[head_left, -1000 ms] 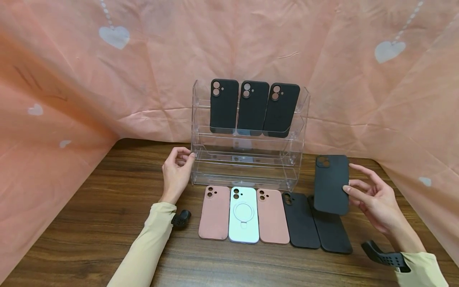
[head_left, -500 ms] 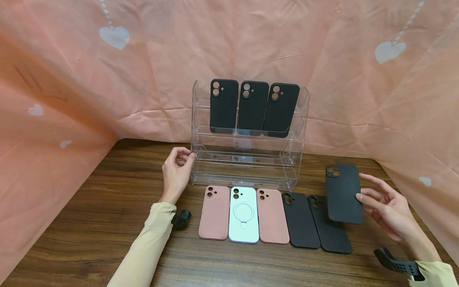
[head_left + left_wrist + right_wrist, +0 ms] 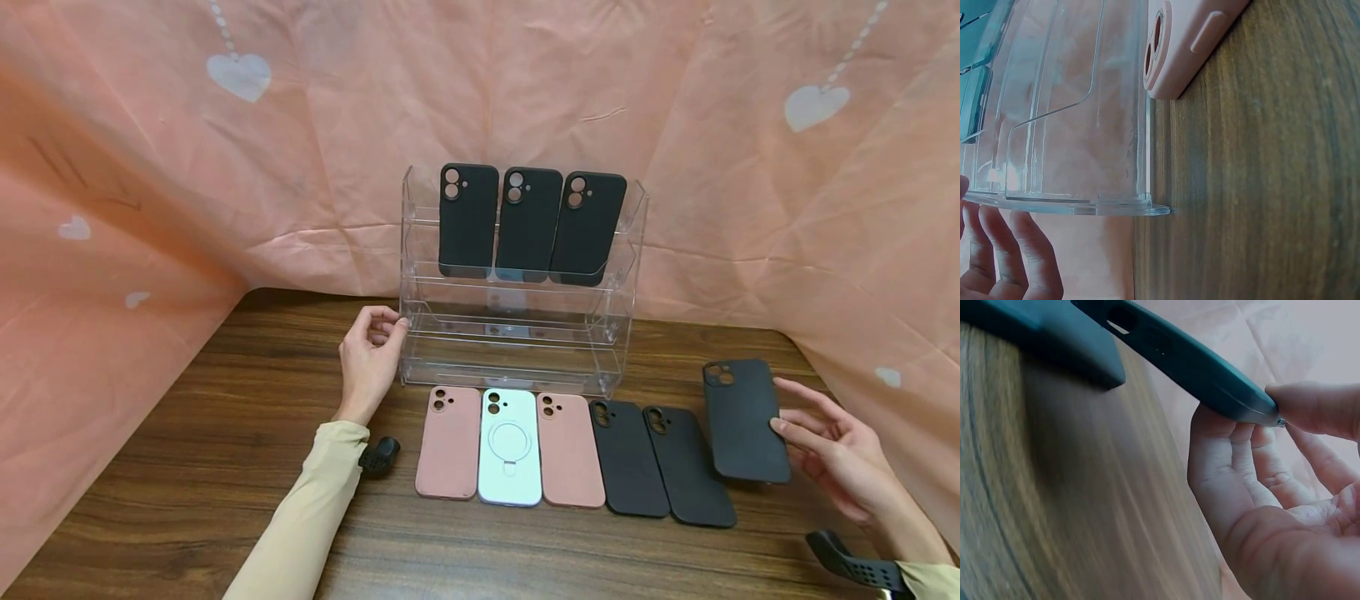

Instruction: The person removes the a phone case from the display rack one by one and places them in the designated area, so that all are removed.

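My right hand pinches a black phone case by its right edge, thumb on the back and fingers behind. The case is tilted and held just above the table, right of the row of cases. In the right wrist view the held phone case shows edge-on between thumb and fingers. My left hand grips the left side panel of a clear acrylic display stand. The stand's side edge lies between thumb and fingers in the left wrist view. Three black phone cases stand in the top tier.
A row of phone cases lies before the stand: a pink case, a white case with a ring, another pink case, a black case and a second black case. Pink curtain surrounds the wooden table.
My right hand has carried the black phone case rightward and down, past the last black case in the row, which now shows fully. The left hand keeps its place on the stand.
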Tool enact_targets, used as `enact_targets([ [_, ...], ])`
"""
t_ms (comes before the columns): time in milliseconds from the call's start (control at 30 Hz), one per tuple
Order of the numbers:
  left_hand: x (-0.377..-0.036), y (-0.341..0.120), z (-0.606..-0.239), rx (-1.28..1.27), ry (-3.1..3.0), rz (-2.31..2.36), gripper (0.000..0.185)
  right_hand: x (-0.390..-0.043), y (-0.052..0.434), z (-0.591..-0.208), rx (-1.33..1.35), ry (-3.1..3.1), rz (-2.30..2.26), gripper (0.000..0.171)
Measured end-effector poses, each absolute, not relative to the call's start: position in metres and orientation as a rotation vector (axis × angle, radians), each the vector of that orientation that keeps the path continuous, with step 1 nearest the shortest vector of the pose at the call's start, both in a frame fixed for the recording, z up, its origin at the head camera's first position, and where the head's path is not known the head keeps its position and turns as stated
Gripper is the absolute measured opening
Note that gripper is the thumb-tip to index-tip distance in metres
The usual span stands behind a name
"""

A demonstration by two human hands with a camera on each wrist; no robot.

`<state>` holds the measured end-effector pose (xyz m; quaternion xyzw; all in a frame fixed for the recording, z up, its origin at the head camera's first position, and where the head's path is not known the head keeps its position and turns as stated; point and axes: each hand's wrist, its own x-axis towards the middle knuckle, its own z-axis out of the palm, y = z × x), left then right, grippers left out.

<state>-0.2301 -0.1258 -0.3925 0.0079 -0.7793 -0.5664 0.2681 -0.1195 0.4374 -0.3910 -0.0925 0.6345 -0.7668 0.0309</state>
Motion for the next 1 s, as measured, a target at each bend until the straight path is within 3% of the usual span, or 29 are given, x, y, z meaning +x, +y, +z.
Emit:
enact_targets([
  [1000,-0.230,-0.126,-0.393,0.021,-2.099,-1.544,0.014,-0.103,0.469,-0.407,-0.148,2.162,-1.915,0.061],
])
